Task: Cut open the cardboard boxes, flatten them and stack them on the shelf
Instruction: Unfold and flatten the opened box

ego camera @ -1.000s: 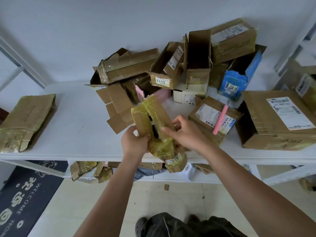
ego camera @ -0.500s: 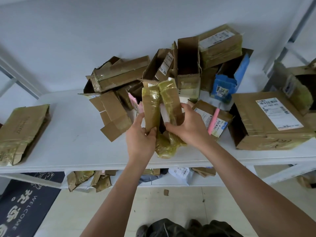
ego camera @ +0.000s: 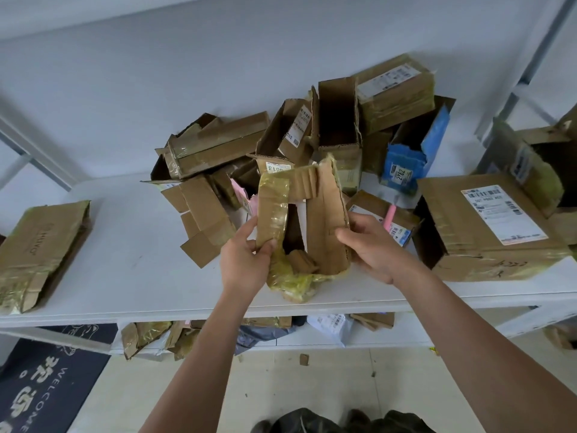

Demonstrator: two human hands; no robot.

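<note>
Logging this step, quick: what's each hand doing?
Left hand: gripping the cardboard box.
Right hand: gripping the same box.

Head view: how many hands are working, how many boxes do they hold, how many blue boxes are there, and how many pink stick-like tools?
Hands: 2, left hand and right hand
Held torn box: 1
Blue box: 1
Pink tool: 1
Total: 5

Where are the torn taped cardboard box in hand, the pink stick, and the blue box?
torn taped cardboard box (ego camera: pixel 324 226), head view, inner brown panel
pink stick (ego camera: pixel 390 217), head view, mid-shaft
blue box (ego camera: pixel 402 170), head view, crumpled front face
</note>
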